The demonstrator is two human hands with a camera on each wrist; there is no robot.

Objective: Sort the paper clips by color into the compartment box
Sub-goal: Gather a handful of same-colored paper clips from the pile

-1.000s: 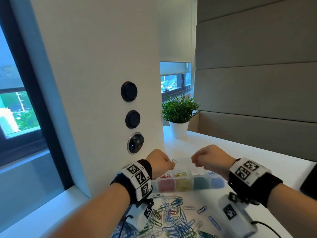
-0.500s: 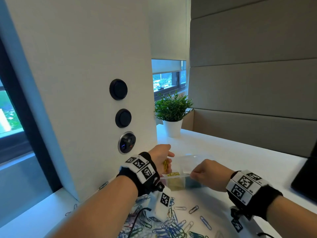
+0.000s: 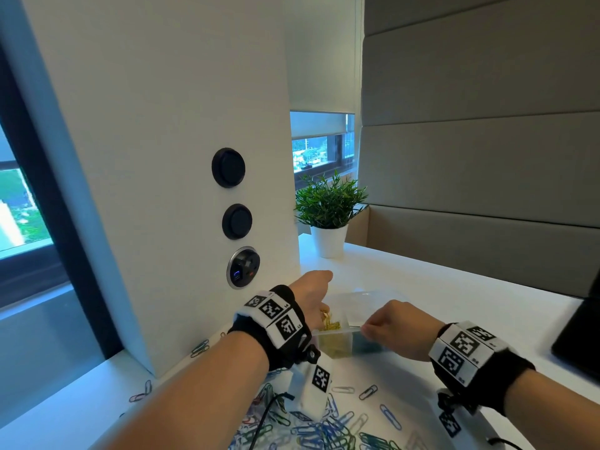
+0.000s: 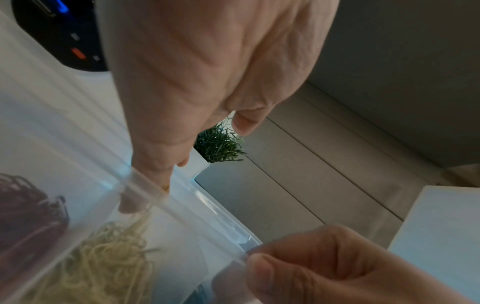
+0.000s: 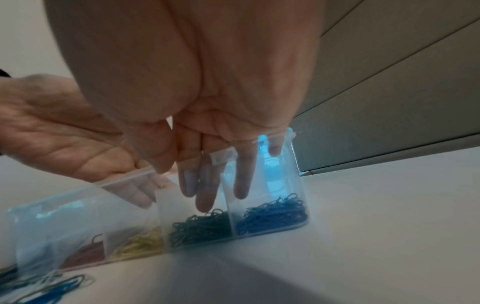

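Gripping box (image 5: 285, 185) rim, right hand (image 3: 394, 329), left hand (image 3: 313, 292) over yellow clips (image 4: 109, 255)

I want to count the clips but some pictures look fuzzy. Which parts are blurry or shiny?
Head view: loose clips at the bottom edge smear, and the wall lines bend. Left wrist view: the left hand is big and soft, the yellow clips blur behind cloudy plastic. Right wrist view: blue glare on the compartment box; the right hand fills the top.

Daylit room, wrist views soft w/ motion blur, wide-angle edge warp
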